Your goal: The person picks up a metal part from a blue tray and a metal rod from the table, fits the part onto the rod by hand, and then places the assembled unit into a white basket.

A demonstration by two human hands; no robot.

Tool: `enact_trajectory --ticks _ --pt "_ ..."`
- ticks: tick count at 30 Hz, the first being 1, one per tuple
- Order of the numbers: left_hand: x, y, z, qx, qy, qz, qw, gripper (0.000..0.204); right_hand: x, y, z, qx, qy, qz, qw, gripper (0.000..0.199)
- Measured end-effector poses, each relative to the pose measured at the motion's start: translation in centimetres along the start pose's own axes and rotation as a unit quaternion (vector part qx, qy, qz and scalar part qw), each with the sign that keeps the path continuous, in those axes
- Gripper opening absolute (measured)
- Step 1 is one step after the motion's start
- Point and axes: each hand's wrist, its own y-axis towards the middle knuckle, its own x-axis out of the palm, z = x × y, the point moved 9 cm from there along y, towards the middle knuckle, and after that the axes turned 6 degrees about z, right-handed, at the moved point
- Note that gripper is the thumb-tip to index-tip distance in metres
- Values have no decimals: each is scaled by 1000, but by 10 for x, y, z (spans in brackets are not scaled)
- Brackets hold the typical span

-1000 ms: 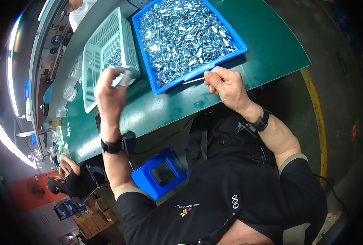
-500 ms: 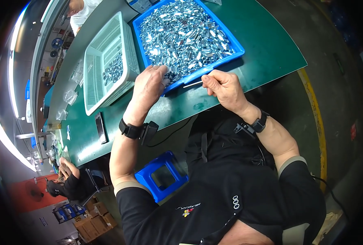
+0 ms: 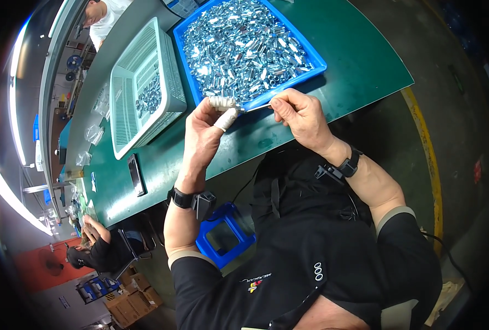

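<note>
At the near edge of the blue tray (image 3: 317, 67), heaped with small shiny metal pieces (image 3: 244, 49), my two hands are close together. My left hand (image 3: 205, 132) has white coverings on its thumb and forefinger, and pinches a small metal piece (image 3: 240, 109) at the fingertips. A thin metal rod (image 3: 260, 106) sticks out leftward from my right hand (image 3: 302, 118), whose fingers are closed round it. The rod's free tip meets or nearly meets the small piece; whether it sits inside cannot be made out.
Left of the tray stands a pale green slotted basket (image 3: 173, 104) with some metal pieces in it. A dark phone (image 3: 136, 175) and clear plastic bags (image 3: 94, 133) lie on the green table (image 3: 360, 55). Below is a blue stool (image 3: 222, 258). Two other people are at the left.
My left hand has come back from the heap in the tray, bringing a small metal piece to the rod's tip. My right hand has barely moved and keeps the rod.
</note>
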Motion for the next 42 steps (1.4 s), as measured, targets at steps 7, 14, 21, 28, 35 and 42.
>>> enact_trajectory --ticks 7,14,21,28,35,42 --pt "0 -6 -7 -8 -16 19 1000 16 -5 -2 0 -1 6 19 1000 24" --pt "6 -11 -13 -5 -35 21 999 15 -5 -1 2 10 14 14 1000 27" --pt "27 -17 -16 6 -98 36 995 16 -5 -2 3 17 1 18 1000 38" --pt "25 -19 -20 37 -95 60 993 12 -1 -1 2 48 -5 -21 999 47" --pt "30 -25 -22 45 -74 38 995 17 11 0 3 39 -23 -65 997 49" --pt "21 -31 -7 80 5 46 996 17 11 0 8 39 -22 -72 996 47"
